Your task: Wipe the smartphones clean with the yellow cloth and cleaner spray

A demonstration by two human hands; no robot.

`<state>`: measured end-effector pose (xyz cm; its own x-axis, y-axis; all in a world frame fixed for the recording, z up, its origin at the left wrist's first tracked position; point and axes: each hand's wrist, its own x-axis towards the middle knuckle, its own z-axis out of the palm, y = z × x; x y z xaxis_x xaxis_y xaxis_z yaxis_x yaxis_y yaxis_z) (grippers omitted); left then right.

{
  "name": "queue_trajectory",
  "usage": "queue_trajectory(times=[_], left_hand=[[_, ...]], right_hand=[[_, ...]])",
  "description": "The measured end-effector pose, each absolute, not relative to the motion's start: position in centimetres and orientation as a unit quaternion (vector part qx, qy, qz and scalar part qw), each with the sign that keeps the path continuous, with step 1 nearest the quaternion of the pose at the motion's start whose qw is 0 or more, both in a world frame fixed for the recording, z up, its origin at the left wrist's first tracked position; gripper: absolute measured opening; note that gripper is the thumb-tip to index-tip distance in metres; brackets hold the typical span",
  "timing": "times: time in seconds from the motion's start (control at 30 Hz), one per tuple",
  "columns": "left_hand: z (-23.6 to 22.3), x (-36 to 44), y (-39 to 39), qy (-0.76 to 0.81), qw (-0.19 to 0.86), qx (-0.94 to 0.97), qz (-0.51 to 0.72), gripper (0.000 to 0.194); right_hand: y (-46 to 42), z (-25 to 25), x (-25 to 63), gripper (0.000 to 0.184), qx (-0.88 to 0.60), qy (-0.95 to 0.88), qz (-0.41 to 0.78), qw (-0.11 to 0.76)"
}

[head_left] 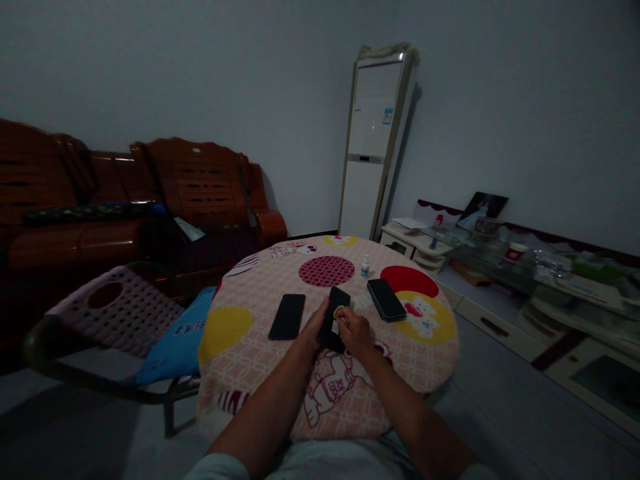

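Over the round table, my left hand is closed around the left edge of a dark phone. A small yellow ring-shaped piece shows against the upper part of that phone, with a pale patch below it. My right hand is closed, its fingertips pinched at the yellow piece; whether it is fixed to the phone I cannot tell. To the left lies another dark phone with a reddish edge. On the right is a third dark phone, and behind it stands a small white bottle with a blue label.
A patterned cloth covers the table. At left stands a chair with a blue cushion; behind it are wooden sofas. A tall air conditioner stands at the back. A cluttered low cabinet runs along the right.
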<state>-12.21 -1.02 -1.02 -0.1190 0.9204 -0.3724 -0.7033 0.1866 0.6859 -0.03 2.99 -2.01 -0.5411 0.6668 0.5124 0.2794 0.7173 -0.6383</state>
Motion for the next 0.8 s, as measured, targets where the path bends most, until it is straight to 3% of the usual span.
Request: queue_trajectory(times=[0.3,0.47,0.63,0.8], left_hand=[[-0.4,-12.0,-0.8,0.392,0.674,0.12,0.615,0.073],[-0.1,-11.0,-1.0,0.436,0.65,0.132,0.608,0.069],[0.1,-10.6,-1.0,0.424,0.638,0.122,0.631,0.069],[-0.1,-10.0,-0.8,0.405,0.636,0.121,0.645,0.066]], right_hand=[[2.2,-2.2,-0.7,0.02,-0.246,-0.857,0.256,0.374],[2.6,-2.0,-1.3,0.019,-0.244,-0.82,0.274,0.439],[2.2,-1.9,-1.2,0.018,-0.205,-0.801,0.348,0.443],[2.8,-1.3,-1.5,0.022,-0.233,-0.77,0.331,0.493]])
